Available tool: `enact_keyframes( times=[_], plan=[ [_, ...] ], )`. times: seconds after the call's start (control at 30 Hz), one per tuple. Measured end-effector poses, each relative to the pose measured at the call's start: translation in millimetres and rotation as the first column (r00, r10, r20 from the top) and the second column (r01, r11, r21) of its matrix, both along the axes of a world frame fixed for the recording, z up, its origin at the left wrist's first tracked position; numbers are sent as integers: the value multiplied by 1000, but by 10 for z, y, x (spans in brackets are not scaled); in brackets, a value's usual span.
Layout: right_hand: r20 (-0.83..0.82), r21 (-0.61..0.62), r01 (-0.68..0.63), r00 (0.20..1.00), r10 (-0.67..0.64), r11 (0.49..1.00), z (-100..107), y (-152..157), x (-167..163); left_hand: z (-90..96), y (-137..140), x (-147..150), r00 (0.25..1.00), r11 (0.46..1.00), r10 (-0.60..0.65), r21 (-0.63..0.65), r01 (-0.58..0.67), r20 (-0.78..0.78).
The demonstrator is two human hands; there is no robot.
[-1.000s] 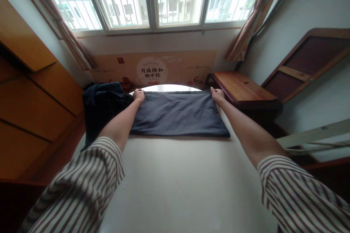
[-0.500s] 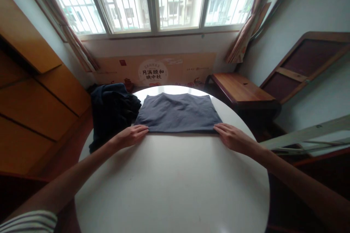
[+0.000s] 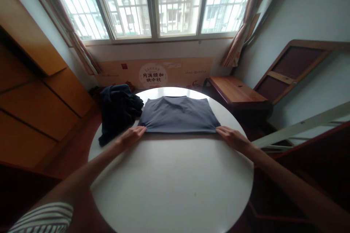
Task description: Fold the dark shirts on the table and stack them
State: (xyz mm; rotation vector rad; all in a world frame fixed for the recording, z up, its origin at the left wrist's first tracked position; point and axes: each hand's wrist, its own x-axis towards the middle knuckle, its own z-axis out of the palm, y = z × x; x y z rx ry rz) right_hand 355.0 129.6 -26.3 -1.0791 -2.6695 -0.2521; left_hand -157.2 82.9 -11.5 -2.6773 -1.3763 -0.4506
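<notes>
A grey folded garment lies on the white table, its near edge running straight from side to side. My left hand pinches the near left corner of the cloth. At the near right corner, my right hand grips the fabric in the same way. Between the two hands the near edge is pulled taut, with small creases fanning from each grip. The far edge rests near the back of the table and is slightly uneven. What kind of garment it is, I cannot tell.
A heap of dark clothes sits at the table's left edge. Behind the table on the right is a low wooden table. Orange cabinets stand on the left, and a pale rail slants on the right.
Both hands have closed more tightly on the near corners, and the cloth's near edge is stretched with fresh creases at the grips. The camera view has shifted a little.
</notes>
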Motion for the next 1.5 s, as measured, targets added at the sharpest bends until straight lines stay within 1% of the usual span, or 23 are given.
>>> enact_keyframes(
  times=[0.13, 0.23, 0.33, 0.43, 0.5, 0.53, 0.57, 0.63, 0.7, 0.73, 0.8, 0.87, 0.93, 1.0, 1.03, 1.07, 1.1, 1.17, 1.2, 1.3, 1.37, 1.43, 1.5],
  plan=[
    [-42, 88, -102, 993, 106, 991, -39, -395, 170, -120, -488, -37, 977, 993, -93, 59, 106, -193],
    [-32, 123, -138, 989, 143, 983, -50, -778, 272, -220, -956, -55, 963, 987, -106, 94, 133, -247],
    [-23, 95, -155, 987, 158, 983, -35, -1180, 376, -261, -1468, -47, 965, 986, -117, 87, 140, -235],
    [-50, 50, -168, 984, 170, 985, 44, -1501, 443, -195, -1913, 1, 973, 989, -129, 45, 140, -192],
    [-100, -29, -154, 984, 151, 988, 138, -1583, 437, -93, -2057, 45, 985, 991, -133, -17, 132, -112],
    [-144, -80, -137, 982, 124, 987, 188, -1562, 415, -33, -2053, 64, 990, 990, -130, -69, 127, -49],
    [-202, -129, -113, 976, 85, 985, 235, -1492, 381, 28, -1989, 77, 993, 985, -117, -123, 119, 25],
    [-343, -206, -38, 939, -36, 978, 302, -1211, 280, 130, -1678, 76, 984, 976, -33, -205, 69, 172],
    [-460, -272, 72, 866, -195, 960, 325, -794, 149, 177, -1179, 36, 949, 976, 128, -207, -69, 287],
    [-493, -315, 144, 820, -291, 938, 322, -566, 78, 175, -897, 5, 914, 970, 206, -195, -144, 350],
    [-503, -445, 283, 706, -499, 849, 302, -147, -62, 122, -362, -62, 807, 933, 358, -203, -296, 470],
    [-493, -570, 361, 568, -659, 738, 277, 160, -180, 27, 38, -118, 691, 871, 490, -281, -402, 531],
    [-481, -697, 316, 460, -746, 644, 254, 334, -263, -76, 257, -155, 599, 807, 589, -360, -467, 542],
    [-463, -797, 193, 412, -784, 572, 231, 406, -308, -162, 326, -186, 548, 766, 642, -418, -488, 536],
    [-459, -822, 141, 406, -790, 551, 219, 420, -317, -195, 326, -202, 536, 757, 653, -442, -482, 535],
    [-466, -831, 106, 404, -787, 546, 207, 428, -318, -221, 314, -219, 531, 755, 656, -466, -461, 536],
    [-484, -826, 87, 397, -780, 557, 194, 432, -312, -242, 296, -236, 532, 760, 650, -490, -427, 543],
    [-543, -794, 65, 372, -753, 604, 167, 439, -289, -272, 261, -262, 517, 781, 620, -523, -341, 590],
    [-575, -775, 48, 360, -735, 630, 154, 444, -276, -282, 249, -269, 491, 793, 604, -530, -299, 628],
    [-645, -733, -12, 330, -689, 680, 124, 464, -246, -299, 241, -257, 358, 832, 553, -516, -203, 752],
    [-688, -704, -42, 288, -666, 709, 115, 484, -244, -302, 259, -228, 265, 847, 531, -505, -164, 805],
    [-731, -671, -60, 221, -646, 739, 116, 512, -253, -305, 298, -192, 180, 846, 531, -506, -165, 828],
    [-753, -653, -71, 163, -637, 754, 118, 542, -269, -317, 353, -153, 100, 828, 548, -521, -209, 831]
  ],
)
